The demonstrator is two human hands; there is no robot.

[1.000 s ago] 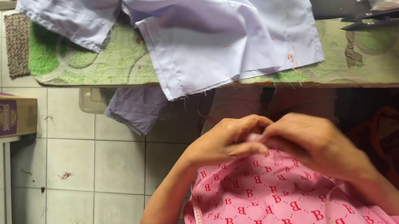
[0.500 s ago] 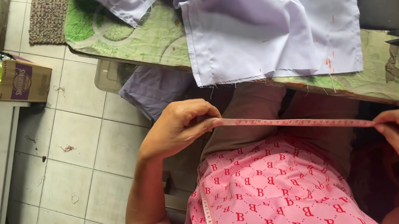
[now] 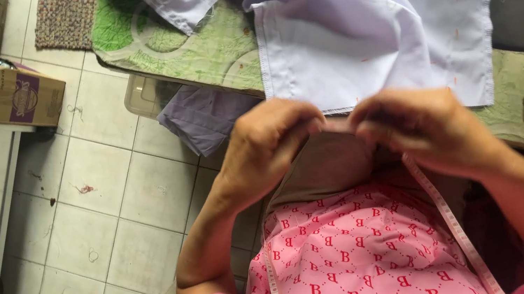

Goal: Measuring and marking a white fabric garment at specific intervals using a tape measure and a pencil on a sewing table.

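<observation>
We held both hands close together in front of the chest, just below the edge of the tabletop. Our left hand was curled with its fingers bent inward, and our right hand was closed likewise; between them they pinched a short pink stretch of the measuring tape, whose two ends ran down over the pink patterned garment, one along the right forearm and one down the front. Judging from this, the tape was gathered between the hands and not laid on anything, and the pale lilac cloth lay spread on the tabletop with nothing set against it, so any measuring of it seemed not yet done. The fingertips themselves were turned away from us, so we could not tell exactly how the tape sat in each grip. A darker purple cloth hung below the tabletop, partly hidden by the left hand
</observation>
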